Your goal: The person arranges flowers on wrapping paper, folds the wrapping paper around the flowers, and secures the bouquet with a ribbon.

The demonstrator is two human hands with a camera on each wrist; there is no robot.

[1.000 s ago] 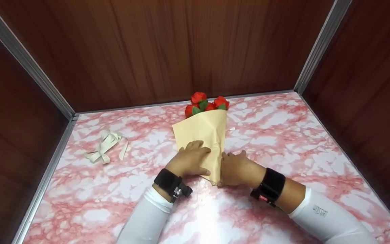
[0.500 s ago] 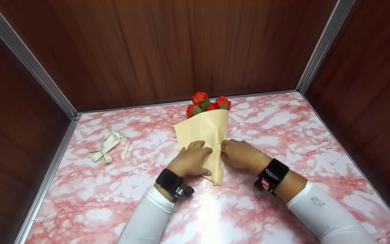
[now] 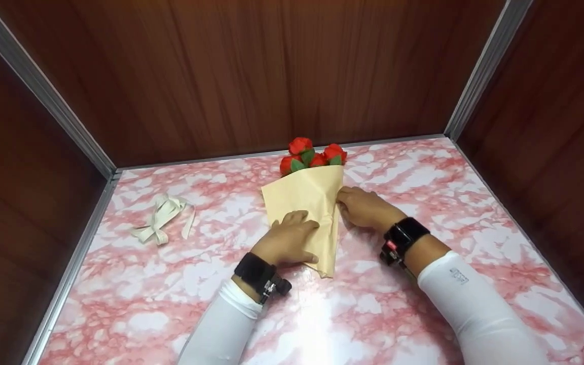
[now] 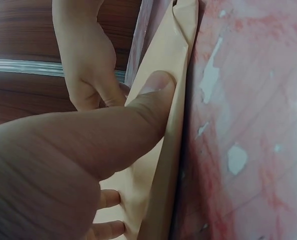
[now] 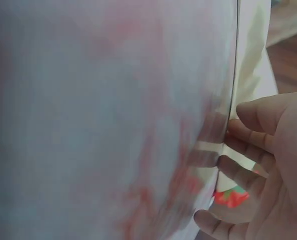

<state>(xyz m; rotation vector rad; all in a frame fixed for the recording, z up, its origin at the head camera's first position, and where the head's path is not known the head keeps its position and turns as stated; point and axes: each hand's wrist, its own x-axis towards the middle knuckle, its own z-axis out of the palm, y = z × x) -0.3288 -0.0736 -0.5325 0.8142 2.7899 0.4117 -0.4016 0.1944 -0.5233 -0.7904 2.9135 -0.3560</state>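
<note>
A bouquet of red roses (image 3: 300,146) with green leaves lies on the table, wrapped in a cone of tan wrapping paper (image 3: 302,190). Spread across the lower part of the cone, my left hand (image 3: 287,238) presses the paper down, thumb pointing right; the left wrist view shows its thumb (image 4: 156,90) flat on the paper. At the cone's right edge, below the flowers, my right hand (image 3: 365,208) pinches the folded paper edge between thumb and index finger. Its other fingers (image 5: 238,172) are spread loosely beside the edge in the right wrist view. The stems are hidden inside the paper.
A loose heap of cream ribbon (image 3: 162,218) lies on the left of the pink-and-white marbled table (image 3: 145,304). Dark wood panels (image 3: 292,76) with metal edge strips enclose the table at the back and both sides.
My right hand has slid up along the paper's right edge, from the cone's bottom tip toward the flowers. My left hand has stayed pressed on the paper.
</note>
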